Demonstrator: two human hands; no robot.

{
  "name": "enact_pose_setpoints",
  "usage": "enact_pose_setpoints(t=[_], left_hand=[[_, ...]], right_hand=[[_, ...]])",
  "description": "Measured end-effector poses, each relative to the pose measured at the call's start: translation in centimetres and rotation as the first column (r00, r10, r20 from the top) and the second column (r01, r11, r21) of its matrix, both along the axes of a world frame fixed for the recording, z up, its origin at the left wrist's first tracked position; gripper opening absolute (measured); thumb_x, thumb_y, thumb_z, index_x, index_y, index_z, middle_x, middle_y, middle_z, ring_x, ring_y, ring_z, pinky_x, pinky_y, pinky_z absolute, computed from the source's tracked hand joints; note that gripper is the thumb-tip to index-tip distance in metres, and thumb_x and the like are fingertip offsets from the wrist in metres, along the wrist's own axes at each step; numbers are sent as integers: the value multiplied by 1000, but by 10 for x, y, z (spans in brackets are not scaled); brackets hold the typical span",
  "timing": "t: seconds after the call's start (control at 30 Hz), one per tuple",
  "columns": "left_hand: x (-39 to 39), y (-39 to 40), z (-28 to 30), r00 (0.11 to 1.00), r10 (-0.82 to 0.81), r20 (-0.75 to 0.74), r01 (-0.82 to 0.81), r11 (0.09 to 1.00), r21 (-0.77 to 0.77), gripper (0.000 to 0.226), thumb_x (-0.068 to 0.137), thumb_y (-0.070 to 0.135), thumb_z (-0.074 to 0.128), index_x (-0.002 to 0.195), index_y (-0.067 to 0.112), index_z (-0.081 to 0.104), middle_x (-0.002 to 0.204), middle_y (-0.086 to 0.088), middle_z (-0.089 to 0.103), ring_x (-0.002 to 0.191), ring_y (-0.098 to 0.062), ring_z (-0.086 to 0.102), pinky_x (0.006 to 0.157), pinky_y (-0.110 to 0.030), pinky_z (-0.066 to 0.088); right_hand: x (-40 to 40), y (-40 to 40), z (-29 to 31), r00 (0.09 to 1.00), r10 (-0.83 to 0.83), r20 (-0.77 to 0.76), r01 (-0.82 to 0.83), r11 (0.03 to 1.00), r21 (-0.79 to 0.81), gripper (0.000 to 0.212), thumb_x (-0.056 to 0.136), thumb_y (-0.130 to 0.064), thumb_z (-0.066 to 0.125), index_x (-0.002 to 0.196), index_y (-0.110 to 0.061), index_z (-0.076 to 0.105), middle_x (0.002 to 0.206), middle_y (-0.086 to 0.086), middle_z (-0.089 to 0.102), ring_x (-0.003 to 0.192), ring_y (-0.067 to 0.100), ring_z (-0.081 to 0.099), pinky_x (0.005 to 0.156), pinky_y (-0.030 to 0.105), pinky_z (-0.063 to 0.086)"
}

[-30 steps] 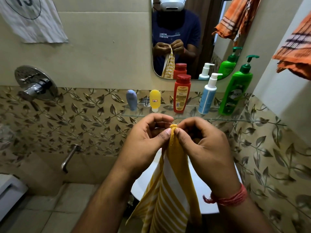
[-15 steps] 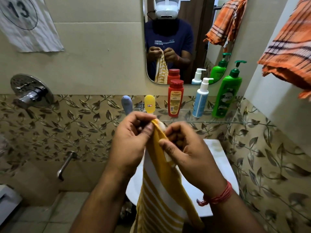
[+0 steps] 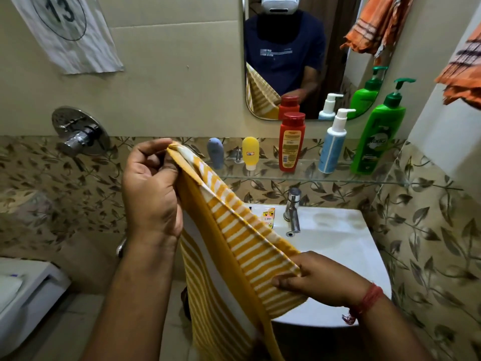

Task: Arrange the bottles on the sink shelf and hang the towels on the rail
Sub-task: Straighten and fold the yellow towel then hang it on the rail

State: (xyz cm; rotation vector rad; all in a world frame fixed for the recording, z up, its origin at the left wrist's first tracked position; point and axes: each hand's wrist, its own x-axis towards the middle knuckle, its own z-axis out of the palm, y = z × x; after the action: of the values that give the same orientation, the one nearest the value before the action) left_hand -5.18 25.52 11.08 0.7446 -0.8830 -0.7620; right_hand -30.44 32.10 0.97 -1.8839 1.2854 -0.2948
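A: What takes up the most room?

B: The white sink (image 3: 338, 246) at near right, with its chrome tap (image 3: 292, 212) at the far edge. Above it a mirror (image 3: 335, 48) hangs on the far wall, and under the mirror runs a glass shelf (image 3: 312, 178).

A: And the towels?

B: A yellow-and-white striped towel (image 3: 234, 243) is stretched slantwise in front of the sink, the rest of it hanging down near the bottom of the view. An orange checked towel (image 3: 463, 74) hangs at the far right edge; what carries it is out of sight.

A: Who holds the striped one?

B: Both hands. The left hand (image 3: 151, 194) is raised at left, thumb and fingers curled and pinching the top corner. The right hand (image 3: 320, 280) is lower and to the right, fingers closed on the towel's edge.

A: The bottles?

B: All upright in a row on the shelf, apart from one another. From right to left: a green pump bottle (image 3: 377, 142), a blue-and-white pump bottle (image 3: 333, 147), a red bottle (image 3: 291, 144), a small yellow tube (image 3: 250, 152) and a small grey-blue tube (image 3: 215, 156), partly hidden by the towel.
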Motion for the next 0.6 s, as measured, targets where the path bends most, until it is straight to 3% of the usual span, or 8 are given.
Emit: enact_pose_setpoints(t=[0.1,0.2,0.3,0.4,0.47,0.53,0.6], left_hand=[[8,2,-6,997,78,-4,-78,997,27,34,92,-15,54,93,18,62,86,1,66,77,-4,66,74,-18,53],[17,5,-11,986,164,-27,-161,984,75,39,90,-18,51,93,18,63,88,1,65,76,-2,66,74,-17,52],[27,9,-14,979,193,-67,-185,977,107,42,90,-21,47,94,18,63,89,2,64,76,-1,66,74,-16,53],[32,13,-15,979,193,-70,-185,977,108,45,88,-22,46,95,19,63,89,1,64,78,-2,66,73,-17,53],[31,16,-15,984,174,-48,-169,981,93,45,88,-22,46,96,19,63,89,1,65,77,-2,66,71,-16,53],[30,21,-15,987,158,-25,-155,985,76,43,89,-20,47,96,19,63,86,4,65,76,-1,66,68,-15,52],[28,24,-15,988,152,-18,-151,987,63,42,90,-19,49,96,20,63,82,8,66,75,0,65,68,-15,52]], right_hand=[[-8,1,-2,998,-11,-63,11,1000,-9,28,91,-48,64,90,-21,69,94,-6,71,84,4,64,78,26,54],[-11,5,7,994,-6,-110,-7,993,-119,28,91,-53,61,82,-26,59,80,-5,61,75,3,57,62,19,40],[-14,11,16,994,-99,-51,86,975,-205,27,89,-64,43,96,-38,51,87,-12,62,82,-1,57,65,20,43],[-9,18,17,974,-225,35,226,937,-266,23,97,-53,41,119,-48,44,102,-12,67,90,1,61,72,17,47],[-4,21,13,961,-275,8,259,894,-366,38,99,-40,53,132,-52,38,97,-12,67,86,6,63,72,21,49],[2,23,7,953,-292,-81,222,855,-469,65,91,-37,66,141,-54,28,84,-12,64,78,7,60,69,26,50],[8,25,1,940,-322,-115,216,821,-529,78,86,-38,71,146,-52,24,78,-12,58,73,7,57,63,25,47]])
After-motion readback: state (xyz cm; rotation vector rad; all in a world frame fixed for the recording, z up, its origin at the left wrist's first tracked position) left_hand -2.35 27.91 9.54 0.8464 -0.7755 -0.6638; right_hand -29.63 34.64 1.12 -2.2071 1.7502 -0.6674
